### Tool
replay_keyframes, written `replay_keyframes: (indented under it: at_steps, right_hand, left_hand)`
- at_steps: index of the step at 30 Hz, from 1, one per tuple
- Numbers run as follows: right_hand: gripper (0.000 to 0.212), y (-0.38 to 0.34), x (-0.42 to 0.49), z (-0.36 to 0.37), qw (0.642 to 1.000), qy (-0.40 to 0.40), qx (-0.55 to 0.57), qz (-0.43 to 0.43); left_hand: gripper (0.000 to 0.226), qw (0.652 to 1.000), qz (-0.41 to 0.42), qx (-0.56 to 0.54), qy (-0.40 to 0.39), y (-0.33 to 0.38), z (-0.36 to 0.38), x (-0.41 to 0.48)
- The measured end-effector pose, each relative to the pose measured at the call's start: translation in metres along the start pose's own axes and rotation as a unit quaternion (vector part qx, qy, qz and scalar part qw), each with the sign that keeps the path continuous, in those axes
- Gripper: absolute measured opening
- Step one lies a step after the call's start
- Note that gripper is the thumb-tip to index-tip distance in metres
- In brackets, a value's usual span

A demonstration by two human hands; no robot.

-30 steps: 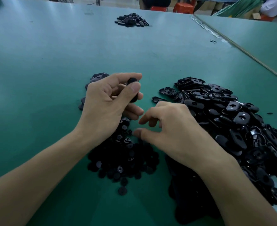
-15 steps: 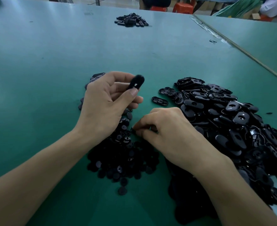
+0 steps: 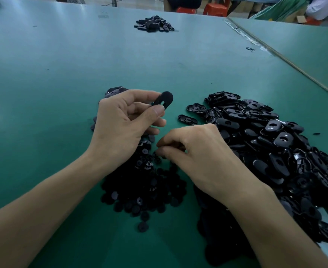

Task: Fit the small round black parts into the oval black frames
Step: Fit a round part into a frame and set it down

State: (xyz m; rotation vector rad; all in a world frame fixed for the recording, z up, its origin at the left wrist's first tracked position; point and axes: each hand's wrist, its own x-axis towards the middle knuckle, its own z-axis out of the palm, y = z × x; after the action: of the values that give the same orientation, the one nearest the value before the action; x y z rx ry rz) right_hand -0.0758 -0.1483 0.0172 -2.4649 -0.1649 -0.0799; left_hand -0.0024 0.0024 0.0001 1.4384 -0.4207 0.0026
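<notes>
While the left hand (image 3: pixel 124 124) pinches it between thumb and forefinger, 1 oval frame (image 3: pixel 165 99) stands tilted in the air above the bench (image 3: pixel 53 74), its slotted face turned toward the camera. Just near of it, the right hand (image 3: pixel 199 151) reaches down with curled fingers, thumb and forefinger drawn close together at the far edge of the heap of round parts (image 3: pixel 143 188). Whether those fingertips have a round part between them I cannot tell, since the hand hides the spot.

That heap lies between and under the 2 wrists, and 1 stray round part (image 3: pixel 142 227) sits just near of it. To the right spreads a much larger pile of oval frames (image 3: pixel 279 149), reaching under the right forearm. A single loose frame (image 3: pixel 187 119) lies flat at the left edge of this pile, just beside the right hand's knuckles. A few more black pieces (image 3: pixel 114 90) show behind the left hand. Far across the green bench sits another small pile (image 3: pixel 154 24). A second bench (image 3: pixel 304 51) adjoins on the right, and orange stools (image 3: pixel 215 8) stand beyond the far edge.
</notes>
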Motion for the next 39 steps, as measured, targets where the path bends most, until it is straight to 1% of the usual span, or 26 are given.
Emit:
replay_keyframes:
  at_steps: [5, 8, 11, 13, 16, 20, 24, 28, 33, 39]
  right_hand:
    - [0.015, -0.0055, -0.0008, -0.0009, 1.0, -0.005, 0.008, 0.004]
    - [0.017, -0.0074, -0.0003, -0.0022, 1.0, 0.016, 0.008, -0.01]
    - [0.013, -0.006, 0.0001, -0.0014, 0.998, 0.038, 0.042, 0.002]
    - [0.009, -0.0037, 0.0003, -0.001, 0.997, 0.064, 0.05, -0.005]
    - [0.005, -0.0025, 0.0015, -0.0008, 0.992, 0.115, 0.04, -0.039]
    - [0.013, -0.0009, 0.0025, 0.0006, 0.981, 0.182, 0.045, -0.052]
    - [0.021, -0.002, 0.0037, 0.0003, 0.971, 0.22, 0.068, -0.061]
    - [0.014, -0.0018, 0.0042, -0.0005, 0.967, 0.224, 0.101, -0.066]
    - [0.015, -0.0014, 0.0042, 0.0014, 0.969, 0.207, 0.132, -0.035]
    - [0.01, -0.0022, 0.0044, 0.0001, 0.969, 0.211, 0.124, -0.042]
  left_hand:
    - [0.014, 1.0, 0.003, 0.004, -0.005, -0.0009, -0.0016, -0.0007]
    - [0.013, 1.0, 0.004, 0.005, 0.0, -0.0008, -0.0019, -0.0004]
    - [0.012, 1.0, 0.004, 0.007, 0.005, -0.0012, -0.0021, 0.0004]
    - [0.011, 1.0, 0.006, 0.009, 0.008, -0.0021, -0.0023, 0.0011]
    - [0.014, 1.0, 0.014, 0.018, 0.005, -0.0032, -0.0025, 0.0013]
    - [0.019, 0.999, 0.023, 0.03, 0.007, -0.002, -0.0022, 0.0013]
    - [0.02, 1.0, 0.012, 0.028, -0.001, -0.0008, -0.0002, 0.0001]
    - [0.022, 0.999, 0.002, 0.03, -0.012, 0.001, -0.0004, -0.0017]
    - [0.022, 0.999, 0.005, 0.044, -0.012, 0.0006, -0.0001, -0.0014]
    - [0.02, 0.999, 0.006, 0.042, -0.014, 0.001, -0.0004, -0.001]
